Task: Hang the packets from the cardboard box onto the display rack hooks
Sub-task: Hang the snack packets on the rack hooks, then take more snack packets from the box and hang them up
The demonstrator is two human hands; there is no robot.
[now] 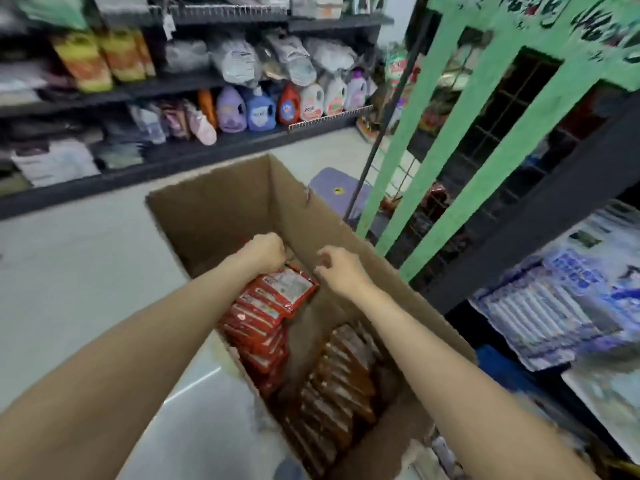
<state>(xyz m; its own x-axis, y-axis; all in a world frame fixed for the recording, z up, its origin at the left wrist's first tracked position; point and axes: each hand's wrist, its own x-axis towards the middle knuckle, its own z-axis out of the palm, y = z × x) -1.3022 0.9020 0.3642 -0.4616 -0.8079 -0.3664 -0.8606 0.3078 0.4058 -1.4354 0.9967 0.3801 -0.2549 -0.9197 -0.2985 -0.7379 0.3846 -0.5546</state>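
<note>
While the left grip [266, 251] clutches red packets [287, 287], the right grip [341, 268] hovers beside, loosely curled.

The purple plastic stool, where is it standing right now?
In the head view, the purple plastic stool stands on the floor just beyond the brown cardboard box's far right corner, beside the green display rack.

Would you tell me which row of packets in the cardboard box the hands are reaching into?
The bright red packets along the box's left side; the left hand grips their far end, while the brown packets lie untouched.
</note>
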